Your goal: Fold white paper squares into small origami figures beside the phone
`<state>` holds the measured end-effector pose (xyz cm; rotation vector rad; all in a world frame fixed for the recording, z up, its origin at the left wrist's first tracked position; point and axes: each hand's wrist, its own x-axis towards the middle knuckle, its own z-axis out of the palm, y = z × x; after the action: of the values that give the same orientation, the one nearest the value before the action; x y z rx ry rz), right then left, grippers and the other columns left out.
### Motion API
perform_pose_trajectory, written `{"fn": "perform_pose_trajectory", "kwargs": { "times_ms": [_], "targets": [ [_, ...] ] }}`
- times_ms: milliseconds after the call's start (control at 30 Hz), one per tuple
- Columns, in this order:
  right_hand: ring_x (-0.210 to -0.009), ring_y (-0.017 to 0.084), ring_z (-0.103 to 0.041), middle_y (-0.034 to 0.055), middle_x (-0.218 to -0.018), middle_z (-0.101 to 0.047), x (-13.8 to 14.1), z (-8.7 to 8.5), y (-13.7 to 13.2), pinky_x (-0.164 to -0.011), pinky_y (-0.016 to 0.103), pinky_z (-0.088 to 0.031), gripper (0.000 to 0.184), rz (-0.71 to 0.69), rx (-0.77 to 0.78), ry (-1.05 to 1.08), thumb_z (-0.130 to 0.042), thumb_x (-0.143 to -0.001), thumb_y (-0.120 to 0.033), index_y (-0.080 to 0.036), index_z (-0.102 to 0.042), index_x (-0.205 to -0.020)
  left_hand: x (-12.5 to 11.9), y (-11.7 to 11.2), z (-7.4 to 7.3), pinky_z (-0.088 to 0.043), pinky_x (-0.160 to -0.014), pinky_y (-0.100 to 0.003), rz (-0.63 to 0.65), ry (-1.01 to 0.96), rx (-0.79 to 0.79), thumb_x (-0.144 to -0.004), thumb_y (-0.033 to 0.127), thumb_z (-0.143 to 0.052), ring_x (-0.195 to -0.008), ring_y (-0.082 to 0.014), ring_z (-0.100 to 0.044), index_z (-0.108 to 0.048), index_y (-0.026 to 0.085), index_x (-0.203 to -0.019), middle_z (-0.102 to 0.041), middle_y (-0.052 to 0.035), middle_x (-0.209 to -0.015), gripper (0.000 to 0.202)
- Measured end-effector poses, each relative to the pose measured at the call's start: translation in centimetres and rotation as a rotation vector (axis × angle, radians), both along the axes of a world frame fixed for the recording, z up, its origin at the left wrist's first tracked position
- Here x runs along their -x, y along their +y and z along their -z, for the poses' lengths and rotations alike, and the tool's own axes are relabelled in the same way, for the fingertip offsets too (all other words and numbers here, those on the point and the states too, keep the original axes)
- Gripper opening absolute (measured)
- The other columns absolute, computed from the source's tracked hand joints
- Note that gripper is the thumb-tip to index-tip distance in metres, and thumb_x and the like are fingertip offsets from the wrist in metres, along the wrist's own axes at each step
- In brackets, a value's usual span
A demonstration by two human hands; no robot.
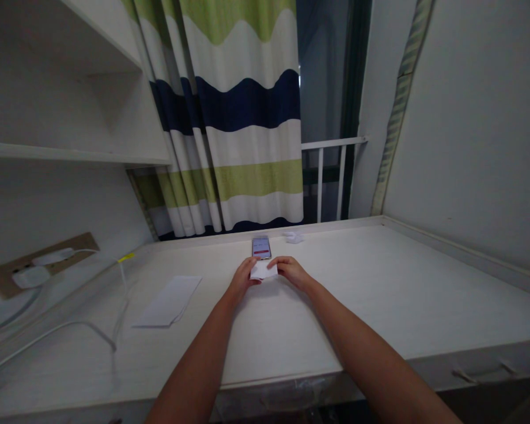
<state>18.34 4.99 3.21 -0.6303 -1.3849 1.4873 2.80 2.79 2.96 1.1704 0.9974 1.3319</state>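
Between my two hands is a small folded piece of white paper (264, 271), held just above the white desk. My left hand (244, 277) grips its left edge, thumb on top and fingers underneath. My right hand (291, 271) pinches the right side, with fingers over the upper corner. Right behind the paper a smartphone (261, 247) lies on the desk with its screen lit. A crumpled or folded white paper piece (293, 237) sits to the right of the phone.
Flat white sheets (168, 301) lie on the desk (380, 282) at the left. White cables (88, 324) run from plugs in a wall socket board (39, 265). A striped curtain (251, 106) hangs behind, a shelf (70, 150) juts out upper left, and a drawer handle (483, 372) shows lower right.
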Motion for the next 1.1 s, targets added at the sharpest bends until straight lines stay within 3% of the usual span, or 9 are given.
{"fn": "perform_pose_trajectory", "kwargs": {
  "times_ms": [167, 367, 633, 867, 1100],
  "targets": [
    [-0.059, 0.011, -0.054, 0.0005, -0.06, -0.062, 0.1, 0.1, 0.1, -0.062, 0.024, -0.04, 0.013, -0.024, -0.005, -0.04, -0.052, -0.055, -0.017, -0.015, -0.064, -0.057, -0.2, -0.2, 0.3, -0.046, -0.055, -0.025, 0.053, 0.084, 0.028, -0.057, 0.038, -0.067, -0.061, -0.013, -0.055, -0.061, 0.011, -0.079, -0.061, -0.0056, -0.071, 0.035],
    [-0.059, 0.011, -0.055, -0.0002, -0.067, -0.064, 0.0, 0.3, 0.4, -0.061, 0.025, -0.043, 0.023, 0.063, 0.025, 0.024, -0.06, -0.057, -0.022, -0.017, -0.063, -0.079, 0.2, 0.4, 0.5, -0.045, -0.056, -0.025, -0.026, 0.066, -0.024, -0.054, 0.038, -0.069, -0.06, -0.0128, -0.055, -0.062, 0.01, -0.079, -0.062, -0.0052, -0.07, 0.039],
    [-0.059, 0.013, -0.057, 0.0029, -0.062, -0.064, -0.2, 0.7, 1.0, -0.064, 0.029, -0.044, 0.025, 0.099, 0.016, -0.034, -0.069, -0.05, -0.03, -0.012, -0.064, -0.067, 0.1, 0.3, 0.3, -0.041, -0.053, -0.024, 0.013, 0.098, -0.053, -0.052, 0.041, -0.069, -0.055, -0.0121, -0.052, -0.063, 0.008, -0.075, -0.062, -0.0048, -0.063, 0.04],
    [-0.054, 0.011, -0.055, 0.0014, -0.056, -0.062, -0.2, 0.5, 0.9, -0.061, 0.026, -0.044, 0.019, 0.135, 0.114, -0.045, -0.069, -0.05, -0.026, -0.012, -0.064, -0.062, 0.0, -0.2, -0.4, -0.037, -0.049, -0.022, -0.01, 0.191, -0.103, -0.052, 0.041, -0.068, -0.051, -0.0109, -0.049, -0.062, 0.009, -0.071, -0.059, -0.0024, -0.057, 0.038],
    [-0.054, 0.009, -0.055, 0.0024, -0.059, -0.062, -0.7, -0.2, 0.0, -0.058, 0.022, -0.043, 0.012, 0.075, 0.209, -0.084, -0.066, -0.056, -0.021, -0.012, -0.064, -0.064, 0.2, -0.2, -0.1, -0.034, -0.05, -0.022, 0.009, 0.183, -0.111, -0.055, 0.04, -0.067, -0.05, -0.0098, -0.048, -0.062, 0.009, -0.072, -0.058, -0.0011, -0.056, 0.036]
  ]
}}
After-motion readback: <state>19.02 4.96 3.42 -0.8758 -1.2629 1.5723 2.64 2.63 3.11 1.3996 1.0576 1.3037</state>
